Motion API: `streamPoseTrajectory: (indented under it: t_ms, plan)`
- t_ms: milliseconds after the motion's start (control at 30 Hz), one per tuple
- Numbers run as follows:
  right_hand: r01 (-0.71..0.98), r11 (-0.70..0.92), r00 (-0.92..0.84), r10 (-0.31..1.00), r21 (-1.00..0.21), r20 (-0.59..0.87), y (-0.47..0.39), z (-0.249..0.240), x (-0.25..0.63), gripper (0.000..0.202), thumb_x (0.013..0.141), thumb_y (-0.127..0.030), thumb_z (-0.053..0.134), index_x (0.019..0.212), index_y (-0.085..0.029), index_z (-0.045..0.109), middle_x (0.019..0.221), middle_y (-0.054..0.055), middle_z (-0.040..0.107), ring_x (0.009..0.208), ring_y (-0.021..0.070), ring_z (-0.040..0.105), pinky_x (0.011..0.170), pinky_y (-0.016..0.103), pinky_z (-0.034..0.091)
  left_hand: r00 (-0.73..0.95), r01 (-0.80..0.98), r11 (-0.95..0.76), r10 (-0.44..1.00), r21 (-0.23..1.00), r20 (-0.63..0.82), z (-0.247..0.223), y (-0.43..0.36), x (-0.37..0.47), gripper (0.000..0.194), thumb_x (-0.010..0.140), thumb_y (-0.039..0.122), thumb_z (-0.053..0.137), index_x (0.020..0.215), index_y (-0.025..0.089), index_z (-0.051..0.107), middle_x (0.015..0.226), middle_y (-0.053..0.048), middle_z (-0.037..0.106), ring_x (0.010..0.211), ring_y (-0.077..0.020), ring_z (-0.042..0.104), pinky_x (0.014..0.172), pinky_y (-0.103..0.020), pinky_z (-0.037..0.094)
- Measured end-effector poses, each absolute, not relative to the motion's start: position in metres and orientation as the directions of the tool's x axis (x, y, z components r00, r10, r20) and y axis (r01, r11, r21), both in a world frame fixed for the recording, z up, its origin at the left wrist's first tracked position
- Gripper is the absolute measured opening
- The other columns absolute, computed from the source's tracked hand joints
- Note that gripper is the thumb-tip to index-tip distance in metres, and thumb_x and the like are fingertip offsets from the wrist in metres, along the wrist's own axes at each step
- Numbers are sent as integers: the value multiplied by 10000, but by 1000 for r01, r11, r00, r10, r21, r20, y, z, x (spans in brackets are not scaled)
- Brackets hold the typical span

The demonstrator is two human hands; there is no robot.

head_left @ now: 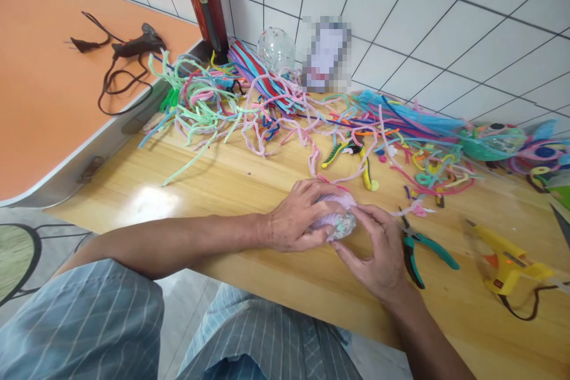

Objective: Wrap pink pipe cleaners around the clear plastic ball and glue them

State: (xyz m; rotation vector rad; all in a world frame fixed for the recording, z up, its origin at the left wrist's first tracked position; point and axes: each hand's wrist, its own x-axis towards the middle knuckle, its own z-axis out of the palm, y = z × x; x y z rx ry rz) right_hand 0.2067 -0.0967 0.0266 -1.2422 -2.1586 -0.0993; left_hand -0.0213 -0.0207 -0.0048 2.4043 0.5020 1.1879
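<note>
A small rounded object [342, 227], wrapped in lilac pipe cleaner with a clear, shiny part showing, is held just above the wooden table [214, 190]. My left hand [307, 217] curls over its left side and top, fingers wrapped round it. From the right, my right hand [374, 246] pinches its edge with fingertips and thumb. A pink strand [329, 181] runs behind the object. Close to my right hand lie teal-handled pliers [427, 249]. The object's far side is hidden by my fingers.
Green and pink pipe cleaners [200, 113] are strewn along the back, with yellow-green cutters [351, 154] among them. A yellow glue gun [512, 261] lies right. At the wall stand a red flask [205, 6], a clear ball [276, 50] and a phone [328, 53].
</note>
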Motion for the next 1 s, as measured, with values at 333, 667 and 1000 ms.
streamPoseTrajectory:
  t_ms: [333, 667, 1000]
  plan:
    - [803, 541, -344, 764, -250, 547, -97, 25, 205, 760, 951, -376, 755, 1637, -276, 441, 1324, 167, 645, 1157, 340, 671, 950, 534, 616, 583, 133, -835, 501, 533, 639, -6, -21, -23, 393, 1028, 364, 553, 1403, 245, 549, 1520, -176, 603, 1405, -325, 549, 1179, -567, 455]
    - [797, 551, -357, 759, -246, 544, -97, 26, 204, 769, 948, -352, 773, 1634, -261, 440, 1325, 175, 627, 1179, 332, 661, 936, 507, 626, 564, 116, -856, 475, 504, 676, -4, -20, -23, 319, 1042, 336, 547, 1345, 239, 559, 1474, -176, 618, 1376, -305, 561, 1156, -544, 471]
    - [789, 555, -347, 756, -263, 554, -95, 26, 202, 793, 931, -334, 789, 1639, -256, 441, 1318, 170, 632, 1167, 337, 664, 927, 503, 622, 559, 127, -851, 486, 510, 672, -3, -20, -23, 270, 1047, 331, 546, 1302, 247, 558, 1459, -157, 624, 1336, -285, 580, 1136, -516, 469]
